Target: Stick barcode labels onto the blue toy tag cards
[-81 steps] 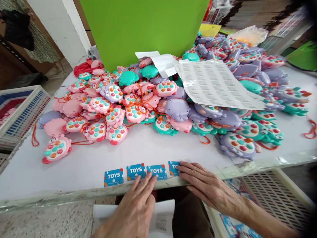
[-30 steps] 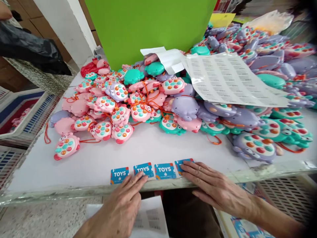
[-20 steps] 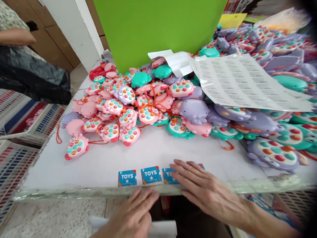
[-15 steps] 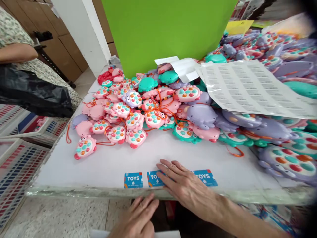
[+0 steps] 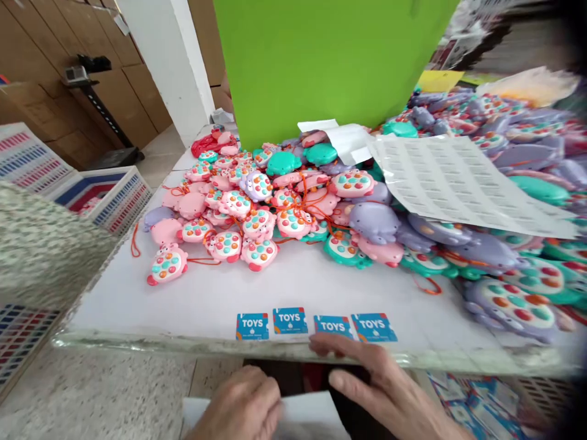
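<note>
Several blue cards [image 5: 290, 320] printed "TOYS" lie in a row along the table's front edge. My right hand [image 5: 383, 382] is at that edge just below the right-hand cards, thumb apart from the fingers, holding nothing I can see. Its fingertips reach the bottom of one card. Lower down, my left hand [image 5: 245, 403] has its fingers curled in at a white sheet [image 5: 312, 412] below the tabletop, seemingly gripping it; the fingertips are partly hidden. Beyond the cards is a heap of pink, purple and green animal-shaped toys [image 5: 259, 252] with coloured round buttons and orange cords.
A printed label sheet [image 5: 440, 177] rests on the toys at right, before a green panel [image 5: 330, 67]. White baskets [image 5: 114, 195] stand left of the table [image 5: 206, 299]. A person's patterned clothing [image 5: 50, 244] shows at the left. Blue-and-white cards [image 5: 481, 400] lie below the table at right.
My right hand has drawn back from the cards towards me, uncovering them. My left hand has moved slightly down over the white sheet. The person at left has shifted lower in view.
</note>
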{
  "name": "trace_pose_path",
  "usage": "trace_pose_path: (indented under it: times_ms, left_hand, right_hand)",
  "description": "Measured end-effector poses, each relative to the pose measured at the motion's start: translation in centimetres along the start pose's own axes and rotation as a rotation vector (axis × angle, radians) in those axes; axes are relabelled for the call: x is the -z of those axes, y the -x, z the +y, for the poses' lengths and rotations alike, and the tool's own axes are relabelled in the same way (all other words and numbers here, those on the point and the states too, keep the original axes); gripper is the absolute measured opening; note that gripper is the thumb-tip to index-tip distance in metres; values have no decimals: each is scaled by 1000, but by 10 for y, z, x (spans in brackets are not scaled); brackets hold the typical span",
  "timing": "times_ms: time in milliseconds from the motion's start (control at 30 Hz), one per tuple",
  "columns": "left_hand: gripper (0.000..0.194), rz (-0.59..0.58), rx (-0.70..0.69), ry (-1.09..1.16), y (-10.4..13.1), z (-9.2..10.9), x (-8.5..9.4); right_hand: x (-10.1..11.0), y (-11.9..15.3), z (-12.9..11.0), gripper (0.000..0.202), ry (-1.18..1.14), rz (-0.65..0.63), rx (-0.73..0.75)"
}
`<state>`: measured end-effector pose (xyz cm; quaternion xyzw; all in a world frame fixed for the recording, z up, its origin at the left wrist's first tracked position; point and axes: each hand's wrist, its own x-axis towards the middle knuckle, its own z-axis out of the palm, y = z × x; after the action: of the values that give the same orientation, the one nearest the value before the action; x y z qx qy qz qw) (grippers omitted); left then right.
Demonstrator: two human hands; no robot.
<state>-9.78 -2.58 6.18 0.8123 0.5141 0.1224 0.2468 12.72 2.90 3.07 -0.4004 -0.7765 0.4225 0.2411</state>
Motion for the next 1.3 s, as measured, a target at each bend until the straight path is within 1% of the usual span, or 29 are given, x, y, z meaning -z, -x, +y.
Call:
trace_pose_path:
  times_ms: [67, 100, 167, 200, 233, 300, 333, 400, 467, 500, 600, 667, 700, 767, 833, 933, 967, 1000, 1033, 1100, 1167, 1233, 1300]
  left_hand:
    - [17, -43, 89, 100, -7, 7, 8]
    - [16, -72, 113, 138, -9, 7, 10]
    - [7, -119, 168, 189, -9, -1, 13]
    - [7, -114, 206, 198, -6, -8, 14]
    - [17, -92, 251, 205, -2, -16, 14]
    - [19, -50, 334, 246, 8, -32, 12]
    - [19, -38, 355, 312, 13, -37, 10]
    - [22, -31, 370, 532, 20, -41, -1]
    - [28, 5, 385, 762, 23, -35, -17]
    - [28, 35, 402, 839, 23, -30, -26]
    - [29, 171, 496, 911, 23, -15, -50]
    - [30, 246, 564, 940, 23, -7, -59]
    - [30, 275, 594, 978, 24, -4, -61]
    - [32, 321, 652, 1087, 25, 3, -62]
    - [37, 379, 716, 1165, 26, 11, -62]
    - [62, 504, 747, 1177, 29, 23, -60]
    - [67, 538, 747, 1170, 31, 25, -59]
    - [65, 555, 753, 1165, 33, 27, -59]
    - [59, 545, 771, 1166, 36, 27, -58]
    - [46, 481, 823, 1185, 43, 25, -58]
    - [42, 457, 862, 1211, 48, 21, -57]
    - [45, 506, 875, 1232, 52, 20, -56]
    - [47, 568, 870, 1244, 54, 23, -54]
  right_hand:
    - [0, 13, -1, 30, -227, -77, -156]
    - [-1, 18, 0, 31, -300, -74, -220]
    - [-2, 25, 5, 36, -373, 28, -324]
    - [-1, 29, 9, 37, -398, 100, -358]
    - [0, 32, 14, 38, -422, 165, -384]
    - [3, 40, 25, 38, -456, 252, -427]
    - [4, 44, 30, 38, -466, 283, -443]
    - [7, 51, 37, 36, -488, 328, -468]
    - [7, 55, 41, 35, -515, 357, -481]
    - [7, 57, 42, 34, -518, 372, -482]
    - [5, 65, 47, 32, -460, 442, -447]
    - [1, 74, 53, 31, -419, 502, -405]
    - [-3, 79, 57, 34, -405, 538, -391]
    - [-12, 92, 64, 42, -395, 618, -391]
    - [-22, 104, 67, 43, -402, 662, -404]
    - [-32, 115, 64, 36, -385, 650, -414]
    - [-34, 117, 62, 34, -366, 647, -416]
    - [-35, 118, 59, 34, -349, 650, -415]
    - [-35, 119, 56, 34, -340, 652, -407]
    - [-35, 122, 49, 36, -341, 652, -382]
    - [-35, 126, 43, 37, -348, 653, -362]
    - [-36, 130, 36, 35, -351, 649, -348]
    - [-35, 133, 30, 34, -343, 614, -332]
